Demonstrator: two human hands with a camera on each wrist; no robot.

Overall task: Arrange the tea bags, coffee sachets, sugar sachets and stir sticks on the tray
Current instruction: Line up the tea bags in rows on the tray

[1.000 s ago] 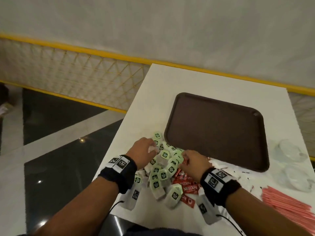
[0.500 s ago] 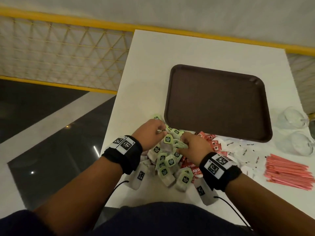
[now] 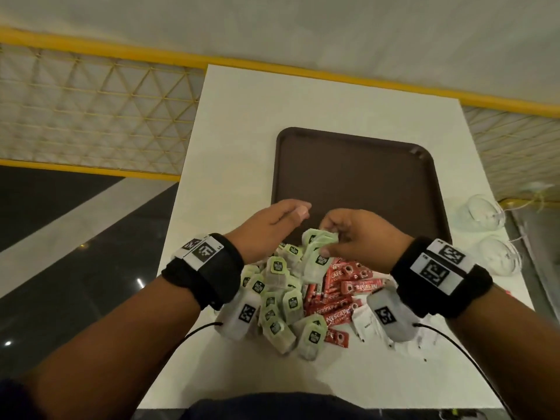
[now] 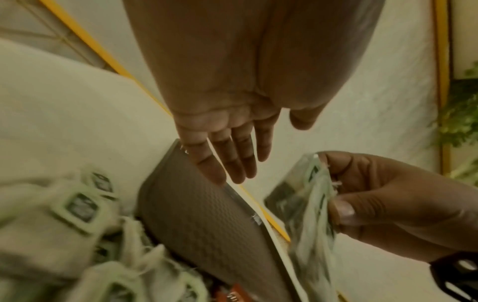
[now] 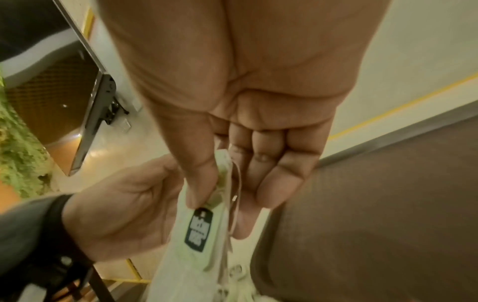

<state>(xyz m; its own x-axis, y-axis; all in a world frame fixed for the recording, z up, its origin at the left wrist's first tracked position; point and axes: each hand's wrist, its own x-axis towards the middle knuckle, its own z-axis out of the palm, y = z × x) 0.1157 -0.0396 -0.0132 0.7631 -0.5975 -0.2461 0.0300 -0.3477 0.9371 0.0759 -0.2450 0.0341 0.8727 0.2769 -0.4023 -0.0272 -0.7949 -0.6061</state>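
- A small bunch of tea bags (image 3: 318,253) is pinched between the thumb and curled fingers of the right hand (image 3: 360,237), hanging below the fingertips over the near rim of the brown tray (image 3: 357,177).
- The left hand (image 3: 269,228) is held just beside the bunch, fingers (image 4: 232,163) straight and relaxed, nothing gripped.
- The loose pile of tea bags (image 3: 278,295) is seen beneath both wrists; red coffee sachets (image 3: 336,298) lie under the right wrist, on the white table (image 3: 212,207).
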